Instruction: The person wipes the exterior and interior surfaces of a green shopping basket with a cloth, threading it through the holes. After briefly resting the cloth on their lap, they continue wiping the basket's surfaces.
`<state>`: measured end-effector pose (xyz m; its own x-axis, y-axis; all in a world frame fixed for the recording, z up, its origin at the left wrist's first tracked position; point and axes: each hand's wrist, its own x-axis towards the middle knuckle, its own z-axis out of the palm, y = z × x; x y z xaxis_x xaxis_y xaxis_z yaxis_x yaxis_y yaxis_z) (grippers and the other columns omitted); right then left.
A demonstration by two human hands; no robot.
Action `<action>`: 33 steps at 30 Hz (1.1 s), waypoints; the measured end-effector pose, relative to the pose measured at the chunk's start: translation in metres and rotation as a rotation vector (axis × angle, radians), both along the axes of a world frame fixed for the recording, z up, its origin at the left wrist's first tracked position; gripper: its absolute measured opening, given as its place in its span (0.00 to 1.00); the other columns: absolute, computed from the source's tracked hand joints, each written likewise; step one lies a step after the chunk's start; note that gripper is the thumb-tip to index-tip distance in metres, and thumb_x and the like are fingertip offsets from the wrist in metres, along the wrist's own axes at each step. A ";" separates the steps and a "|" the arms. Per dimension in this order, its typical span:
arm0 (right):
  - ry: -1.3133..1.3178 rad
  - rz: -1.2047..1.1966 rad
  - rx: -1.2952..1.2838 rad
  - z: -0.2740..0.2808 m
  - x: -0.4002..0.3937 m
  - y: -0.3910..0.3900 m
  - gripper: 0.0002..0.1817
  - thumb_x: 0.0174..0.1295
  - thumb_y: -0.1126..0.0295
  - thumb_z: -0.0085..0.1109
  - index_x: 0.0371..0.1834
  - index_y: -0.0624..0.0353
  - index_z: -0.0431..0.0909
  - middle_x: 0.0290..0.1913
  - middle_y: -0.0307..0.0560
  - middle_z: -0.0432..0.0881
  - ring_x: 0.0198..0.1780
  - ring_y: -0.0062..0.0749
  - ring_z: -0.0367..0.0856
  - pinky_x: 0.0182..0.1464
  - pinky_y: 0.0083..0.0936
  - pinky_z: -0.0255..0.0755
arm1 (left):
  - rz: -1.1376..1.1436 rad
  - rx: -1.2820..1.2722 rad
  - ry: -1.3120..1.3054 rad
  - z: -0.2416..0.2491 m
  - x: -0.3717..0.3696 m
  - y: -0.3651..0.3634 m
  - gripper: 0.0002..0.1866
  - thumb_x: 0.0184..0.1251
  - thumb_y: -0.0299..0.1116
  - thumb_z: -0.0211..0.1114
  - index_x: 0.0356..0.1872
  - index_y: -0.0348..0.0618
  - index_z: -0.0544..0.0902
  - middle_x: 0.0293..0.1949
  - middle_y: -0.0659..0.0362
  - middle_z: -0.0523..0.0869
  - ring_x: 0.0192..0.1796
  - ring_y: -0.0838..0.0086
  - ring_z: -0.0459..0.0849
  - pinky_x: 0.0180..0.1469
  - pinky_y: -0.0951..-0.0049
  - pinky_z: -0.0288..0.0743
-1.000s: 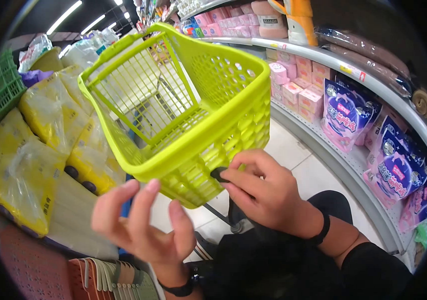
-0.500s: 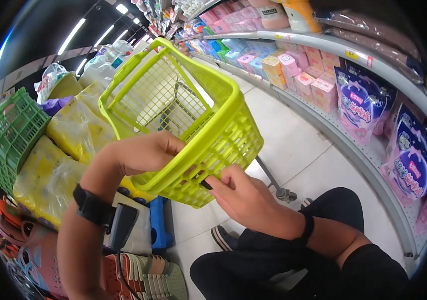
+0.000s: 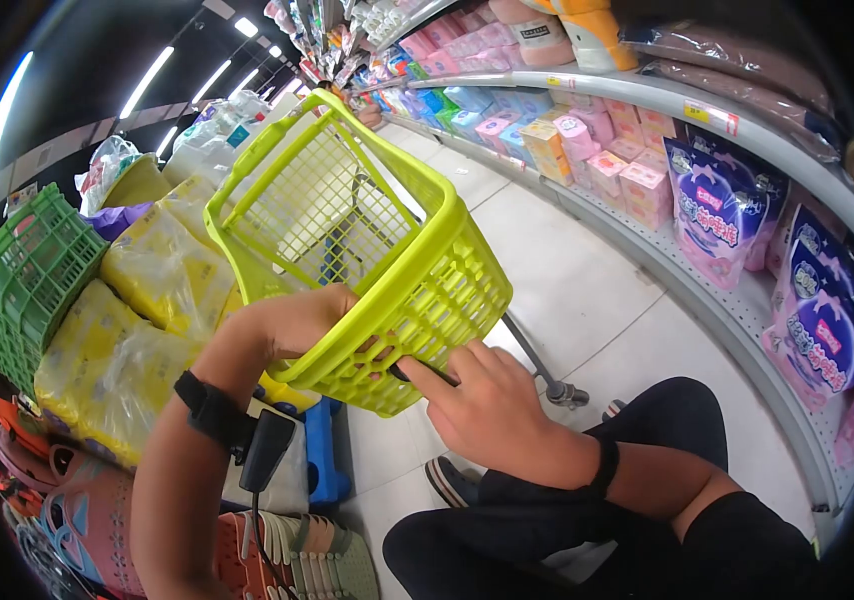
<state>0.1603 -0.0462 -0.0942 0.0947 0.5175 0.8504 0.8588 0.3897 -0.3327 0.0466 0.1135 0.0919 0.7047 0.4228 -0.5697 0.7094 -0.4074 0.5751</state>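
Observation:
A lime-green plastic shopping basket stands tilted in front of me, its lattice side towards me. My left hand reaches inside; the fingers are mostly hidden behind the wall, with bits of skin showing through the holes. Outside the same wall, my right hand is closed, its index finger pointing at the lattice. Between its fingers and the basket shows a small black piece, too small to name. The two hands are on opposite sides of the wall. A black band with a dark device is on my left wrist.
Yellow plastic-wrapped packs and a green basket are stacked on the left. Below them are pairs of clogs. A shelf with pink packages curves along the right. A metal leg with a caster stands on the tiled floor.
The basket sits slightly lower and further left in view. My right hand has shifted a little left, and its index finger is straighter against the lattice. My left hand stays inside the basket.

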 end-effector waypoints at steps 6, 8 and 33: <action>0.101 0.134 -0.034 -0.003 -0.002 0.001 0.28 0.58 0.73 0.63 0.65 0.63 0.78 0.38 0.51 0.73 0.40 0.42 0.78 0.34 0.35 0.78 | -0.066 0.089 -0.002 -0.004 0.003 0.003 0.13 0.67 0.33 0.73 0.48 0.36 0.89 0.41 0.59 0.92 0.41 0.79 0.87 0.46 0.75 0.81; 0.151 0.198 -0.053 -0.007 -0.003 0.000 0.28 0.59 0.73 0.63 0.66 0.64 0.75 0.40 0.52 0.73 0.39 0.44 0.79 0.34 0.36 0.79 | -0.075 0.075 -0.021 -0.008 0.003 0.007 0.14 0.67 0.34 0.73 0.48 0.36 0.89 0.41 0.59 0.92 0.40 0.80 0.87 0.45 0.74 0.81; 0.324 0.227 0.161 -0.027 -0.003 0.011 0.19 0.50 0.79 0.65 0.48 0.61 0.79 0.33 0.49 0.83 0.26 0.44 0.84 0.26 0.33 0.76 | -0.147 0.405 -0.125 -0.016 0.002 0.005 0.18 0.65 0.38 0.73 0.46 0.31 0.87 0.34 0.55 0.91 0.37 0.79 0.86 0.41 0.70 0.79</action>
<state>0.1569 -0.0353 -0.1212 0.2688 0.4194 0.8671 0.6063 0.6258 -0.4906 0.0487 0.1183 0.0763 0.8271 0.4842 -0.2852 0.5620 -0.7088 0.4263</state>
